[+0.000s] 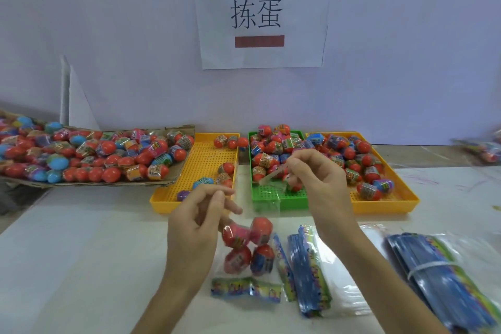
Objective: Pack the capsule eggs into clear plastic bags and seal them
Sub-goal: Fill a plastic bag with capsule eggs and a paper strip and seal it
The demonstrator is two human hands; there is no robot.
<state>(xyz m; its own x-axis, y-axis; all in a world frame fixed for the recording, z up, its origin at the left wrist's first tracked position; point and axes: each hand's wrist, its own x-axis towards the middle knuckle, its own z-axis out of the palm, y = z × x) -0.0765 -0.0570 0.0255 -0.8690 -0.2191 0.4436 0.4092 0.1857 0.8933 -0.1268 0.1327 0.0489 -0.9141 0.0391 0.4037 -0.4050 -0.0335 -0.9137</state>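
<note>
A clear plastic bag [245,276] holding several capsule eggs [248,245] hangs above the white table, its printed bottom strip low down. My left hand [198,219] pinches the bag's top at the left. My right hand [317,179] pinches a thin clear strip [271,175] from the bag's mouth, raised up and to the right. More red-capped capsule eggs fill the green tray [271,198] behind my hands.
Two yellow trays [162,200] [390,200] with eggs flank the green one. A cardboard flat [108,183] piled with eggs lies at the left. Stacks of flat printed bags [306,274] [447,279] lie to the right, and filled bags [485,149] at the far right.
</note>
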